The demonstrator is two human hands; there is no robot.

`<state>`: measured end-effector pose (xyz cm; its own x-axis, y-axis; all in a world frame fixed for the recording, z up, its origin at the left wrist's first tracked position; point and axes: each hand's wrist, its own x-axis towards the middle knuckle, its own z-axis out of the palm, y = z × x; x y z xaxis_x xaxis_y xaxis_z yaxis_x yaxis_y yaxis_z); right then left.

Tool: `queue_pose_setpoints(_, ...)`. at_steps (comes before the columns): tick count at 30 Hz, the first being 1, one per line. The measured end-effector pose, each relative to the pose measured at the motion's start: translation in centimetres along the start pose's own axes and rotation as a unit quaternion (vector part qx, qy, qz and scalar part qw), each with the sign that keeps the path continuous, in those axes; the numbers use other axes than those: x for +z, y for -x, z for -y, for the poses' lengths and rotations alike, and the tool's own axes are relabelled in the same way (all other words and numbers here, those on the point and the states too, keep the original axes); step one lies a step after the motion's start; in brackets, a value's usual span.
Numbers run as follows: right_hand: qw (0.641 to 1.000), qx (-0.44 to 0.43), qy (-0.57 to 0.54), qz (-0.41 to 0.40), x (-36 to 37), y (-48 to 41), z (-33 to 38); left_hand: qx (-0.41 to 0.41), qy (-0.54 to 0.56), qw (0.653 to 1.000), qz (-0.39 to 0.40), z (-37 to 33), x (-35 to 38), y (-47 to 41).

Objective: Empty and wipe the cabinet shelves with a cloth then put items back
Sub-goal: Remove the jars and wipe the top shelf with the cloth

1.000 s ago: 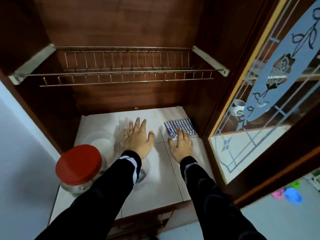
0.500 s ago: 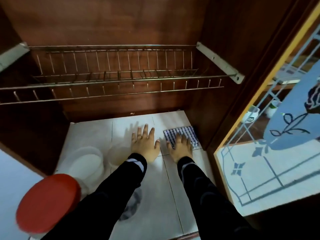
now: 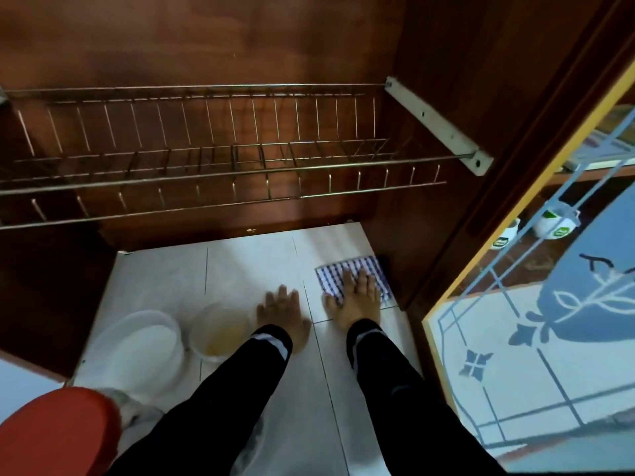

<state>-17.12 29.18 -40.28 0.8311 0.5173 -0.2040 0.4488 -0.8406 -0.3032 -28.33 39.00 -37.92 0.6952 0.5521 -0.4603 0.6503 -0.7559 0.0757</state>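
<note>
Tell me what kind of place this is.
Most likely a home kitchen cabinet: a wire dish rack spans it, plastic containers sit on its tiled shelf, and mugs show behind the glass door.

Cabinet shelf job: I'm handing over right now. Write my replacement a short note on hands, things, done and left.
Right hand lies flat on the checked cloth, on the tiled shelf by the right wall.
Left hand lies flat on the tiles beside it, no grip on anything.
Large white tub, small tub and red-lidded jar stand at the shelf's left.
Done: wiping begun at the right.
Left: clear the left side, wipe it, put items back.
</note>
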Motion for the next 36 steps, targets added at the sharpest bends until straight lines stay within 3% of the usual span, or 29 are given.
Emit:
queue_pose_setpoints(11, 0.998, -0.034, 0.044, 0.016, -0.6, 1.4, -0.2, 0.002, 0.024, 0.999, 0.029, 0.3, 0.4, -0.9)
queue_pose_setpoints(18, 0.997, -0.031, 0.068, -0.035, -1.3, 3.3, 0.2, 0.012, 0.032, 0.999, 0.024, 0.6, 0.8, -0.7)
queue_pose_setpoints(25, 0.994, 0.002, 0.103, 0.019, -2.8, 2.0, 0.9, 0.015, 0.043, 0.999, 0.017, 0.7, 0.8, -0.5)
queue_pose_setpoints(30, 0.997, -0.003, 0.069, -0.018, -1.7, 2.6, 0.0, 0.019, 0.043, 0.999, 0.009, 0.7, 0.8, -0.5)
queue_pose_setpoints(33, 0.996, -0.050, 0.035, -0.060, 0.3, 3.3, -0.9, 0.018, 0.044, 0.999, 0.011, 0.8, 0.8, -0.7)
queue_pose_setpoints(36, 0.997, -0.070, -0.019, -0.030, 2.5, 3.0, -2.6, 0.020, 0.043, 0.999, 0.016, 0.8, 0.4, -0.6)
